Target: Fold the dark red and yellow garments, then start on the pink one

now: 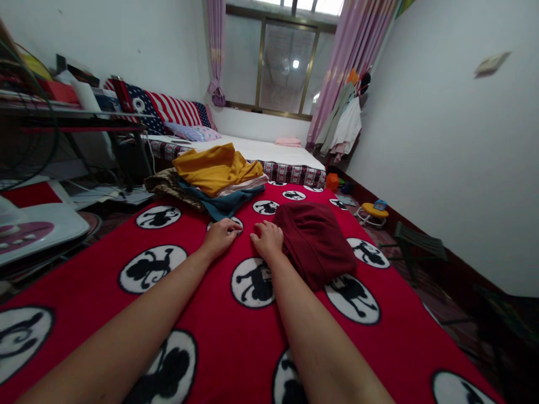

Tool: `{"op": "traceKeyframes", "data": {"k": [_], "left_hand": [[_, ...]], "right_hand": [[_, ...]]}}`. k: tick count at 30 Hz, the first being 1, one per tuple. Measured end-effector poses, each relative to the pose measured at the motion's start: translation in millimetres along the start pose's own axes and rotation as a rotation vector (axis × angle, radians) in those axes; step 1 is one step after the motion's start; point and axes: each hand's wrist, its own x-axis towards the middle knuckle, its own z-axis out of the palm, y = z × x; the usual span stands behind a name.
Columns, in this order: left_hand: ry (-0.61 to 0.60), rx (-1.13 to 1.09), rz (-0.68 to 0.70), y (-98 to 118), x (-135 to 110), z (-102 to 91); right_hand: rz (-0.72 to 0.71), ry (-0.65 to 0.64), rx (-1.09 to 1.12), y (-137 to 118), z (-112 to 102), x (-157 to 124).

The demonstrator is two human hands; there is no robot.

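l hand (pixel 220 236) nr clothes (pixel 217 171), r hand (pixel 268 240) prob touching maroon garment (pixel 318 241)

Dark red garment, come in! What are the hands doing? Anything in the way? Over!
Left hand loosely curled, short of the clothes pile. Right hand beside the dark red garment. Garment bundled on red blanket, nothing on top.

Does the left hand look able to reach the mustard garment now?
Probably yes. The left hand is just on the near side of the pile, and the mustard garment lies on top with nothing visible covering it.
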Motion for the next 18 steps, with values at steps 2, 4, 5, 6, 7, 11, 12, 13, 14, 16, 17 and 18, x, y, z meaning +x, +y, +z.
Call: {"op": "traceKeyframes", "data": {"k": [2, 4, 5, 6, 7, 11, 12, 13, 14, 16, 17, 18], "left_hand": [[0.003, 0.006, 0.021, -1, 0, 0.4], [0.006, 0.006, 0.034, -1, 0, 1.0], [0.008, 0.006, 0.037, -2, 0, 1.4], [0.01, 0.007, 0.038, -2, 0, 1.9], [0.014, 0.012, 0.039, -1, 0, 2.3], [0.01, 0.051, 0.041, 1, 0, 3.6], [0.007, 0.06, 0.038, 2, 0, 3.9], [0.004, 0.066, 0.034, 2, 0, 4.2], [0.004, 0.069, 0.03, 2, 0, 4.5], [0.005, 0.071, 0.024, 1, 0, 5.0], [0.005, 0.069, 0.024, 0, 0, 5.1], [0.006, 0.064, 0.029, 0, 0, 5.1]], "right_hand": [[-0.027, -0.035, 0.037, -5, -4, -3], [-0.088, -0.078, 0.081, -7, -14, -5], [-0.123, -0.082, 0.078, -6, -22, -6], [-0.15, -0.067, 0.043, -2, -31, -6], [-0.163, -0.032, -0.025, 4, -43, -5], [-0.034, 0.102, -0.419, 51, -87, 7], [0.029, 0.09, -0.494, 65, -94, 9], [0.072, 0.062, -0.549, 79, -98, 11], [0.089, 0.037, -0.587, 91, -99, 12], [0.06, 0.021, -0.604, 107, -97, 12], [0.042, 0.038, -0.576, 113, -95, 13], [0.041, 0.061, -0.514, 116, -93, 14]]}}
